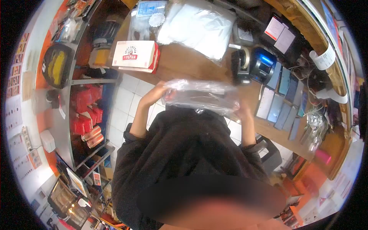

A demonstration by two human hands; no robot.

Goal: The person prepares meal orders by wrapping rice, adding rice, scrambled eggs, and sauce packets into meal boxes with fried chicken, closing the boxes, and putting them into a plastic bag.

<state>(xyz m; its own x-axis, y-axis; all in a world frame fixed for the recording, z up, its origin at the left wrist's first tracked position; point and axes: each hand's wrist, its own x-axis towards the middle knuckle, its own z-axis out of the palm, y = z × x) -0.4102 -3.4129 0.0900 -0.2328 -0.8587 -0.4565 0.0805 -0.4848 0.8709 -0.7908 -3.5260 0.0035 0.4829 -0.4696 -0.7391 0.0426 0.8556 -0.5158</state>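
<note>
A clear plastic bag (203,96) is stretched sideways in front of my body, near the edge of the wooden table (184,63). My left hand (160,92) is closed on its left end. At its right end, my right hand (242,110) grips the plastic, with the fingers partly blurred. Whether anything lies inside the bag is unclear. Beyond my left hand, a white and red printed food box (134,55) rests on the table. A large pile of white plastic bags (197,28) lies farther back.
A tape dispenser (242,63) and a small printer (263,65) stand at the right of the table. Several phones (274,107) lie in rows beside them. On the left is a metal shelf (94,81) with red packages (82,111). A black chair (268,153) is at the lower right.
</note>
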